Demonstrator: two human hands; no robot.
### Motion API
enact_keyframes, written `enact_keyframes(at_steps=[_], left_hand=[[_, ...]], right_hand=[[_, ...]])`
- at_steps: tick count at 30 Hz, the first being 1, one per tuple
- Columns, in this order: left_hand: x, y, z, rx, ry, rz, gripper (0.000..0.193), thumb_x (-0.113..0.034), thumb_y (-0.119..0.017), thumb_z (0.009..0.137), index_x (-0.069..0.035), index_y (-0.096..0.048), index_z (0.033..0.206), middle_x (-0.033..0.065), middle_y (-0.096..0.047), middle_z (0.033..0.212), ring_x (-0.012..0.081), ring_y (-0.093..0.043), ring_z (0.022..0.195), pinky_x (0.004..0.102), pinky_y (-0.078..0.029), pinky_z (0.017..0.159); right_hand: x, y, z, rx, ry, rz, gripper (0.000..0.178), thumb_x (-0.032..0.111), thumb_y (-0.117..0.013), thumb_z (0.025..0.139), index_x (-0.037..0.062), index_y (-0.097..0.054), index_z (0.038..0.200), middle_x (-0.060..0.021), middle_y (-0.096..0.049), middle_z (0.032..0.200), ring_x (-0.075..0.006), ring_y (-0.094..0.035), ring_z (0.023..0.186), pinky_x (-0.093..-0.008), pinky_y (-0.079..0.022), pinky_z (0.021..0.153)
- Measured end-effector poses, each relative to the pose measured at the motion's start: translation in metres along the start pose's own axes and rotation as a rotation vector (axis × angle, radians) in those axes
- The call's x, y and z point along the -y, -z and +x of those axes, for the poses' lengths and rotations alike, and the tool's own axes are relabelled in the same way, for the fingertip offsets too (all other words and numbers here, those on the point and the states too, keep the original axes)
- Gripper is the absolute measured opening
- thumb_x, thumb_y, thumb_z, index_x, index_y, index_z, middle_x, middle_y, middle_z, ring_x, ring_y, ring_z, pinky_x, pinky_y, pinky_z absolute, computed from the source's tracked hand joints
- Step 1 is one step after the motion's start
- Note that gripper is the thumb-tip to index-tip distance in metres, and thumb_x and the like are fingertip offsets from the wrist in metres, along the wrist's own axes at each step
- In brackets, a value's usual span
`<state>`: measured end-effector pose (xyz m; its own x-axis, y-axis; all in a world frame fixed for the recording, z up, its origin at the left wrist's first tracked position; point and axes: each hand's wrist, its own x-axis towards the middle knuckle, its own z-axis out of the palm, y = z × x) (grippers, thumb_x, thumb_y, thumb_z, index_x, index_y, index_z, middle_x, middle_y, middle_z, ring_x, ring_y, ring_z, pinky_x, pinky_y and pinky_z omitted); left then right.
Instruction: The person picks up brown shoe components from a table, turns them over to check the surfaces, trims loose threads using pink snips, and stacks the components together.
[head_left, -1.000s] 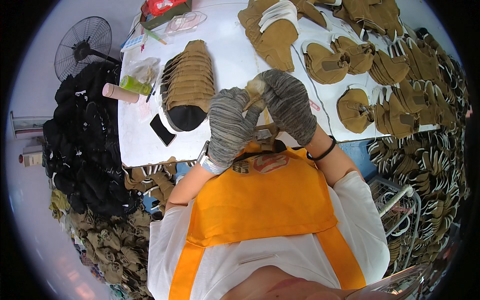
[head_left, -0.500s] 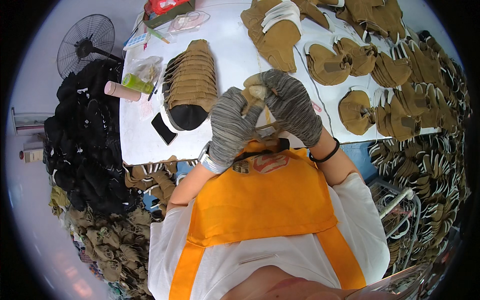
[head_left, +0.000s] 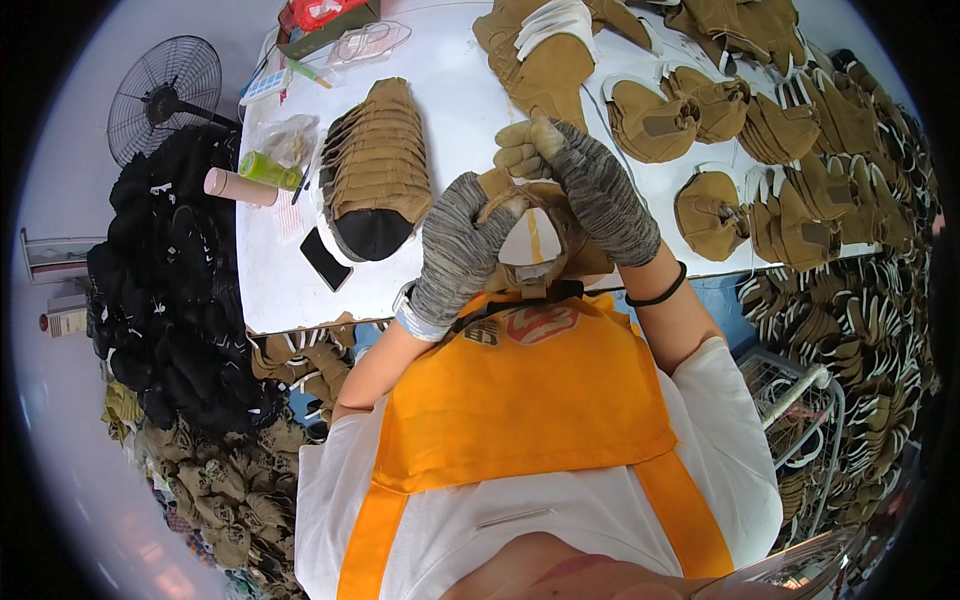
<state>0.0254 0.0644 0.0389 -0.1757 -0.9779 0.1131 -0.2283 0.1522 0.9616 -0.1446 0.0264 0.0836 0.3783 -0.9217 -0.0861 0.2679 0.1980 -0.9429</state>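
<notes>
A brown suede shoe upper (head_left: 572,238) is held up in front of my apron at the table's near edge, its opening showing the white tabletop through it. My left hand (head_left: 462,245), in a grey knitted glove, is closed on the upper's left edge, with thumb and fingers pinching a brown flap. Just above the upper is my right hand (head_left: 590,180), gloved alike with pale fingertips. Its fingers are curled in together; whatever they hold, if anything, is too small to make out. Part of the upper lies hidden behind both gloves.
Left on the white table (head_left: 455,120) lie a row of nested brown uppers (head_left: 375,150), a phone (head_left: 325,260), a green bottle (head_left: 270,171) and a pink bottle (head_left: 241,187). More brown uppers (head_left: 650,120) cover the right side. Black piles (head_left: 180,290) and a fan (head_left: 165,100) stand at left.
My right hand has moved up and apart from the left, its fingers away from the left thumb. The upper has opened out between my hands, so its opening now shows.
</notes>
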Motion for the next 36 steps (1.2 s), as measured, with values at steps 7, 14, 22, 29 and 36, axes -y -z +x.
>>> enact_keyframes(at_steps=[7,14,22,29,36], left_hand=[[-0.008,0.000,0.003,0.024,-0.073,0.263,0.029,-0.018,-0.066,0.086,0.001,-0.059,0.108,0.0118,-0.067,0.091,0.0209,-0.066,0.085,0.0311,-0.052,0.073],[-0.005,0.002,0.002,0.140,-0.152,0.267,0.029,-0.023,-0.066,0.086,-0.001,-0.063,0.106,0.0136,-0.063,0.086,0.0255,-0.063,0.077,0.0334,-0.051,0.070],[-0.008,0.026,0.000,0.033,0.059,0.044,0.031,-0.023,-0.066,0.088,-0.002,-0.062,0.111,0.0054,-0.067,0.095,0.0136,-0.061,0.088,0.0272,-0.048,0.080],[-0.020,0.033,0.005,-0.016,0.055,-0.074,0.029,-0.025,-0.062,0.090,-0.003,-0.063,0.110,0.0081,-0.064,0.100,0.0164,-0.060,0.090,0.0290,-0.047,0.082],[-0.015,0.037,0.008,-0.023,0.091,0.044,0.039,-0.027,-0.063,0.090,-0.001,-0.058,0.119,0.0148,-0.062,0.103,0.0251,-0.059,0.094,0.0318,-0.047,0.085]], right_hand=[[-0.014,0.008,0.012,0.043,0.588,-1.158,0.025,0.023,-0.061,0.089,0.0017,-0.065,0.101,-0.0126,-0.064,0.087,-0.0249,-0.062,0.079,-0.0319,-0.050,0.074],[-0.030,0.018,0.031,0.145,0.840,-1.166,0.015,0.016,-0.058,0.087,0.0059,-0.063,0.097,-0.0090,-0.062,0.083,-0.0245,-0.060,0.071,-0.0317,-0.050,0.064],[-0.113,0.160,0.051,-0.285,-0.211,-1.581,0.029,0.028,-0.053,0.090,0.0060,-0.059,0.107,-0.0169,-0.065,0.102,-0.0339,-0.062,0.096,-0.0410,-0.049,0.083],[-0.227,0.221,0.012,-0.368,-0.562,-1.703,0.025,0.026,-0.057,0.086,0.0109,-0.061,0.105,-0.0132,-0.064,0.104,-0.0311,-0.062,0.099,-0.0421,-0.048,0.084],[-0.249,0.217,0.012,-0.440,-0.289,-1.401,0.026,0.029,-0.055,0.089,0.0081,-0.062,0.102,-0.0226,-0.062,0.100,-0.0371,-0.060,0.096,-0.0466,-0.047,0.083]])
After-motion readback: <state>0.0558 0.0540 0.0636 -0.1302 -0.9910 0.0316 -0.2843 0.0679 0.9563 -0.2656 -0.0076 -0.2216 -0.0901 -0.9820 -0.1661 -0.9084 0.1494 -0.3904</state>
